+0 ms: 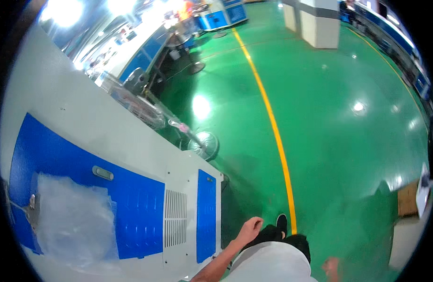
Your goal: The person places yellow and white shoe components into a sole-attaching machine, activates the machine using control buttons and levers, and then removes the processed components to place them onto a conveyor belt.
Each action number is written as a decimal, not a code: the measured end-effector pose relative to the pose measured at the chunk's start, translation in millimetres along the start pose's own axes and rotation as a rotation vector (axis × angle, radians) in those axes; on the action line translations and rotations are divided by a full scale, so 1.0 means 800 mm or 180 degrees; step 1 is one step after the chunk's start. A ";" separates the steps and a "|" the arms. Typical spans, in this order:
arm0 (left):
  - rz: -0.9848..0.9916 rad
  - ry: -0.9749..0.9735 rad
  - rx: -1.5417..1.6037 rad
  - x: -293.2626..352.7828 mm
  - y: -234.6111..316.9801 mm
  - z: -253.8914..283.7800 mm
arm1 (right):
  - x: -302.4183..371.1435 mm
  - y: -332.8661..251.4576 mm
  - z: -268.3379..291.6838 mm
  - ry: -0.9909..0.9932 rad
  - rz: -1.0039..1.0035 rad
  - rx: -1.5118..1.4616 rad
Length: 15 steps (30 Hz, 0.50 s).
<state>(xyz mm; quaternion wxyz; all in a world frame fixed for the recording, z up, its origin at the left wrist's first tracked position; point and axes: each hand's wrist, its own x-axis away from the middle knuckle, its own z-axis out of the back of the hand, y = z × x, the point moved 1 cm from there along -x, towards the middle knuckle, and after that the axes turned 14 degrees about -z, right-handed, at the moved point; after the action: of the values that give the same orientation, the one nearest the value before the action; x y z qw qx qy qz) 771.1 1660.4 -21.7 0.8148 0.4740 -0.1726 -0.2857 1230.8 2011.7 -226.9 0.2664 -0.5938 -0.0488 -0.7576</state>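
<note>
My left hand (250,229) hangs beside my body with its fingers curled in, and nothing shows in it. It is close to the side of a grey machine cabinet (146,155) with blue panels, apart from it. At the lower edge my right hand (331,268) is smeared by motion over the green floor (320,141), so its fingers cannot be made out. Below me one black shoe (282,224) stands beside a yellow floor line (277,131).
Clear plastic sheets or bags (77,218) hang by a clip on the cabinet. A pedestal fan (204,144) stands past its corner. A pillar (320,23) rises ahead. Cardboard boxes (408,199) are stacked at right. Benches with blue panels (141,61) line the far left.
</note>
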 end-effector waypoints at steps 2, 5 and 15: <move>-0.0095 0.0298 -0.0019 -0.065 0.011 0.036 | -0.008 -0.007 -0.065 -0.0320 0.0288 0.2613; 0.0203 0.0559 0.0113 -0.147 -0.005 0.099 | 0.042 -0.113 -0.197 -0.0532 0.0541 0.2962; 0.1831 0.1480 -0.0237 -0.329 -0.175 0.193 | 0.008 -0.610 -0.657 -0.0736 0.0708 0.1739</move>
<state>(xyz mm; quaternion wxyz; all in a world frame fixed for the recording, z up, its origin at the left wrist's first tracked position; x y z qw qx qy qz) 439.3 1667.5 -70.8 0.8959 0.4284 -0.0985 0.0642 545.4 2220.9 -255.4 0.4899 -0.5842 -0.2152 -0.6102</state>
